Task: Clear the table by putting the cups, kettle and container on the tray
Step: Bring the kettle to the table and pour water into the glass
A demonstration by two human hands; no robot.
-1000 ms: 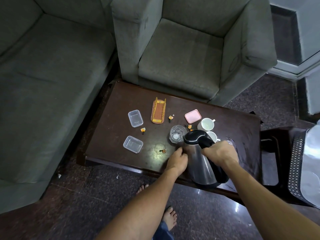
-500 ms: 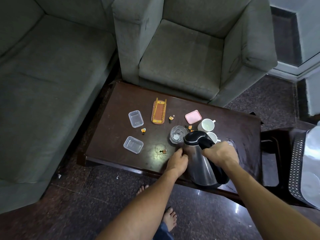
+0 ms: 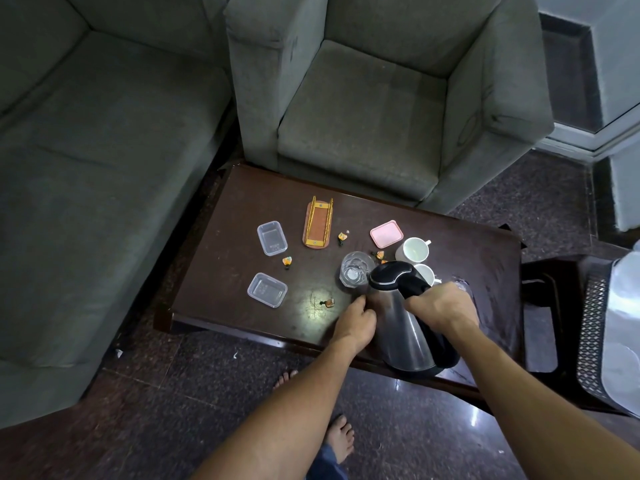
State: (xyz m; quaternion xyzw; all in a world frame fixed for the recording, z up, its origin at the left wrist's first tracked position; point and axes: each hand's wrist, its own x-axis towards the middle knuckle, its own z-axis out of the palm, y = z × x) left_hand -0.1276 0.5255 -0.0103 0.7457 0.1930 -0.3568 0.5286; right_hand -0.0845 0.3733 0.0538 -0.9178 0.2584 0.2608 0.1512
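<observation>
A steel kettle (image 3: 398, 327) with a black lid stands near the front edge of the dark wooden table (image 3: 242, 216). My right hand (image 3: 441, 306) grips its black handle. My left hand (image 3: 356, 323) rests against the kettle's left side, fingers curled. Behind it are a glass cup (image 3: 355, 273), a white cup (image 3: 414, 249) and a second white cup (image 3: 427, 273) partly hidden by the kettle. Two clear plastic containers (image 3: 272, 237) (image 3: 267, 289) and a pink lid (image 3: 386, 233) lie on the table. A silvery tray (image 3: 623, 341) sits at the far right.
A small orange wooden rack (image 3: 318, 223) and a few small orange sweets (image 3: 287, 260) lie on the table. A grey armchair (image 3: 363, 116) stands behind it, a grey sofa (image 3: 86, 150) to the left. A dark side table with a mesh surface (image 3: 588, 323) holds the tray. My bare feet are below.
Both hands stay on the kettle; it has barely shifted, edging slightly toward the front right.
</observation>
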